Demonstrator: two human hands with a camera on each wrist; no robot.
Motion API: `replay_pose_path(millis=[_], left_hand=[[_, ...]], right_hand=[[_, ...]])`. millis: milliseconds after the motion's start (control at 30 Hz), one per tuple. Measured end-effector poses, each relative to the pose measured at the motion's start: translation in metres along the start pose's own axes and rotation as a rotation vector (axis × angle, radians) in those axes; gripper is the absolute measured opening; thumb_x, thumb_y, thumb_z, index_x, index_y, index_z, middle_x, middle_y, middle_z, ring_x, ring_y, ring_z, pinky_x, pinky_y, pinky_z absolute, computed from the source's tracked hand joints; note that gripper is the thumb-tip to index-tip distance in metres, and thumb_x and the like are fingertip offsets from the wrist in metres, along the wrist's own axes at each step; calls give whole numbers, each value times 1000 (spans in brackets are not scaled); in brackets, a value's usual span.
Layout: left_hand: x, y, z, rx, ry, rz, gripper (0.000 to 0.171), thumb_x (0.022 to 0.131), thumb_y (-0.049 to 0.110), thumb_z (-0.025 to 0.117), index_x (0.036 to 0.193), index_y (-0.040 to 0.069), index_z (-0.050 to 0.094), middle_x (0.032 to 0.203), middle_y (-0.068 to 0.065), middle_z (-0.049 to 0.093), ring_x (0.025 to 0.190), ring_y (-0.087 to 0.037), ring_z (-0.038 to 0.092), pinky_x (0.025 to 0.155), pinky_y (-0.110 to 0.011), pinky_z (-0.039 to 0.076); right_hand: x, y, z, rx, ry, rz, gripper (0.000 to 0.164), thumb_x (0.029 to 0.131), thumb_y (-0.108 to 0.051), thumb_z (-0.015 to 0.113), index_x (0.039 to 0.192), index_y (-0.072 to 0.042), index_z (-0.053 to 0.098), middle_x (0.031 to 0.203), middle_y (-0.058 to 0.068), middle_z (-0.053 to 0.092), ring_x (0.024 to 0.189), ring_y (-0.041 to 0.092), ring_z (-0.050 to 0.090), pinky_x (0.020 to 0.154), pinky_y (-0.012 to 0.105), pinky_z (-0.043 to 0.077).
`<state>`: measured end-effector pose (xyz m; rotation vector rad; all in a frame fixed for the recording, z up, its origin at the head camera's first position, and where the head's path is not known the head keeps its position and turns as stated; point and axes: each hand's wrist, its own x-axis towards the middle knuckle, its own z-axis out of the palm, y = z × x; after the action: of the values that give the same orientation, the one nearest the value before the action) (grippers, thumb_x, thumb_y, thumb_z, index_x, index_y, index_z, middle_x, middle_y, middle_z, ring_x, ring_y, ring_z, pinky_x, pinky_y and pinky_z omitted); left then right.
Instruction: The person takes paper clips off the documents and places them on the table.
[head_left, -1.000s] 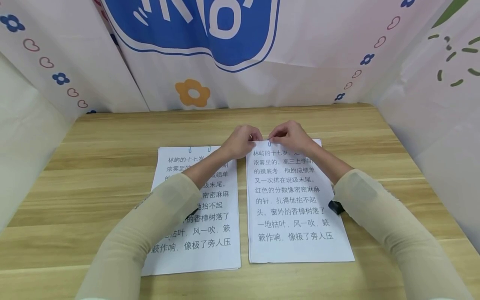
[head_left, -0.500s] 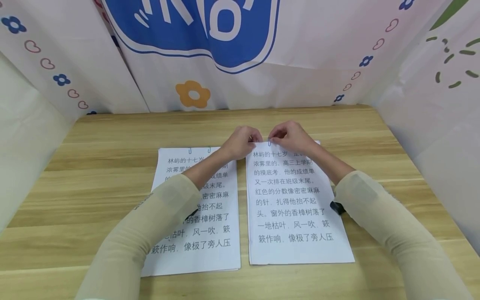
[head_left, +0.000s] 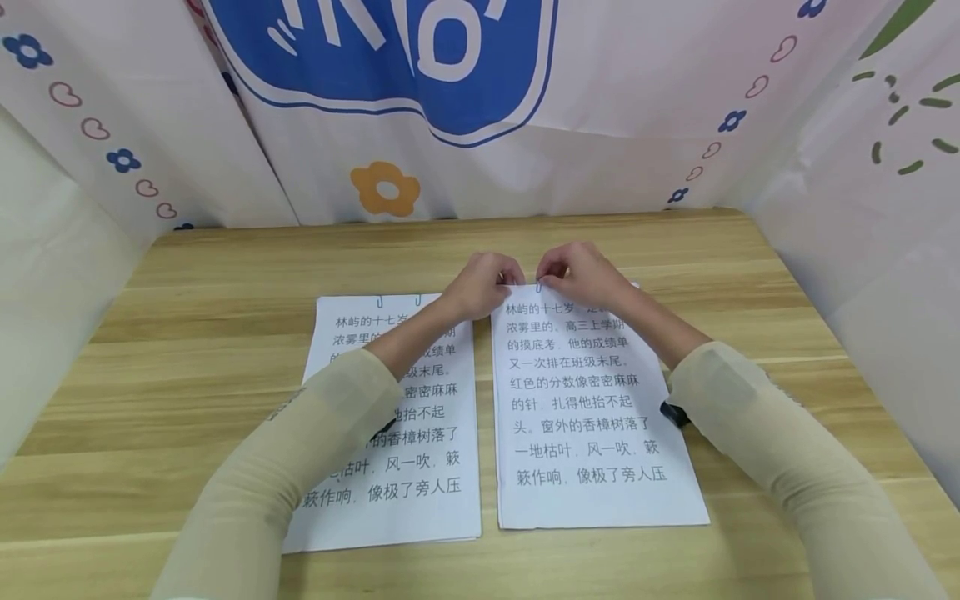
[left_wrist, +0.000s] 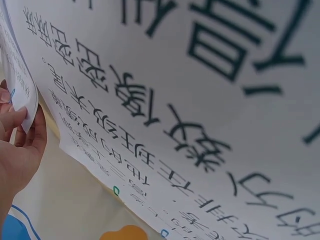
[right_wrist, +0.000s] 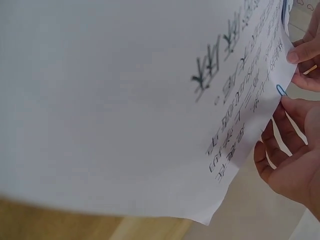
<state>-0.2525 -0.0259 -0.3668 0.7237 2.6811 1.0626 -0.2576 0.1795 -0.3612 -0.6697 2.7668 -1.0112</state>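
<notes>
Two stacks of printed paper lie side by side on the table. At the top left corner of the right stack (head_left: pixel 577 417), my left hand (head_left: pixel 480 283) pinches the sheets between thumb and fingers, as the left wrist view shows. A blue paper clip (right_wrist: pixel 281 90) sits on that stack's top edge, just right of the left hand. My right hand (head_left: pixel 588 275) pinches the clip's outer end with thumb and fingertip; its other fingers lie behind the sheets. The left stack (head_left: pixel 420 517) carries two paper clips along its top edge, one green-blue (left_wrist: pixel 116 190) and one blue (left_wrist: pixel 164 233).
The wooden table (head_left: pixel 202 333) extends around both stacks, with a narrow strip between them. A white printed cloth (head_left: pixel 622 158) hangs behind the table's far edge, and white sheeting (head_left: pixel 885 250) stands at the sides. My left forearm crosses above the left stack.
</notes>
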Motion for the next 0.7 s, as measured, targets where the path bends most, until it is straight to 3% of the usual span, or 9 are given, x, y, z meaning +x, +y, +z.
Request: replay_pose_path(millis=[700], left_hand=[[0,1,0,2,-5,-12,25,94,-14,57,108,-1,74,99,-13,67,92,-24,59,83,-30,50]], right_hand=[[1,-1,1,21,15,54,11,97,0,66,101,0,77,91,13,73,79,24,63,67,26,49]])
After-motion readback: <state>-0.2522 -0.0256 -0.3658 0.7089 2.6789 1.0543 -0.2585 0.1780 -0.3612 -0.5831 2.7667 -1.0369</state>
